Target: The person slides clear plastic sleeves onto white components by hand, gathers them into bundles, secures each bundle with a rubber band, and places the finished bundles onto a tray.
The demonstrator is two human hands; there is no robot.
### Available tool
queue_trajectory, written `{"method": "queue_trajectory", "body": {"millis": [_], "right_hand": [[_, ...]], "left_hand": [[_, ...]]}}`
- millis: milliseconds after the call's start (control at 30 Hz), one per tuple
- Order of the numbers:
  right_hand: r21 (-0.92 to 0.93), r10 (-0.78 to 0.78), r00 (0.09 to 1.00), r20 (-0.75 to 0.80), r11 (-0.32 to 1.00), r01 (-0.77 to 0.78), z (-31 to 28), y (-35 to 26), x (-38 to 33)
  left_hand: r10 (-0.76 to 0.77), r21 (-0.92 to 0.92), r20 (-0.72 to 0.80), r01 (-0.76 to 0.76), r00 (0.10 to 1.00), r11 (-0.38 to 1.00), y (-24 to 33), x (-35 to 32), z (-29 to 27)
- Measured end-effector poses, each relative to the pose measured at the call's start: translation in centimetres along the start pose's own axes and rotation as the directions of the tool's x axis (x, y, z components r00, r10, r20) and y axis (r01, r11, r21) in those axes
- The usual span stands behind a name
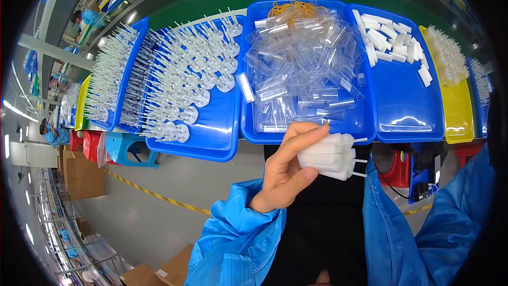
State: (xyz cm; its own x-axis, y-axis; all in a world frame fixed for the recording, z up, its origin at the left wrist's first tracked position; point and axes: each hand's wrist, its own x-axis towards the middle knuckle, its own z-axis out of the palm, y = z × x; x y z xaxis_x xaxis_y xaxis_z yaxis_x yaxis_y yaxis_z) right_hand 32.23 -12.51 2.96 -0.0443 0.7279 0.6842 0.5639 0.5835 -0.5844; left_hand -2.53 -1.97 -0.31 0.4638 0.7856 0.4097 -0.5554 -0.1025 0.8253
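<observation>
We see our left hand point(283, 172) in front of the near edge of the blue tray point(360, 127) full of clear plastic tubes point(301, 69). The fingers are closed around a bundle of white plastic pieces point(328, 156), smooth and long, with thin pins pointing to the right. Our right hand is not visible; only a blue sleeve point(450, 217) shows. On the left, a blue tray point(222, 132) holds white plungers point(196, 74) in rows. On the right, another blue tray point(407, 100) holds short white sticks point(389, 39) with much bare bottom.
</observation>
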Motion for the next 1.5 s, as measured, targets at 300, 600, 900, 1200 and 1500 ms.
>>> {"method": "queue_trajectory", "body": {"millis": [300,600,900,1200,1500], "right_hand": [[-0.146,-0.227,0.952,0.205,0.955,0.259,11.5,-2.3,17.0],[-0.302,-0.135,0.878,0.459,0.906,0.297,18.9,7.0,19.6],[-0.308,0.120,0.857,0.501,0.950,0.046,19.1,6.9,21.2],[0.481,0.212,0.880,0.425,0.771,-0.418,12.6,0.9,15.5],[0.658,0.304,0.868,0.394,0.566,-0.497,11.4,-1.9,7.9]], "left_hand": [[0.064,-0.144,-0.123,-0.082,0.990,0.986,-0.3,-0.6,-1.0],[0.035,-0.099,-0.177,-0.054,0.984,0.994,0.2,-0.6,-0.9],[0.035,-0.069,-0.269,-0.056,0.962,0.996,-0.1,0.1,-0.4],[0.117,0.130,-0.296,-0.082,0.948,0.988,0.0,0.9,-0.5],[0.260,0.439,-0.205,-0.148,0.944,0.886,-0.9,3.1,1.5]]}}
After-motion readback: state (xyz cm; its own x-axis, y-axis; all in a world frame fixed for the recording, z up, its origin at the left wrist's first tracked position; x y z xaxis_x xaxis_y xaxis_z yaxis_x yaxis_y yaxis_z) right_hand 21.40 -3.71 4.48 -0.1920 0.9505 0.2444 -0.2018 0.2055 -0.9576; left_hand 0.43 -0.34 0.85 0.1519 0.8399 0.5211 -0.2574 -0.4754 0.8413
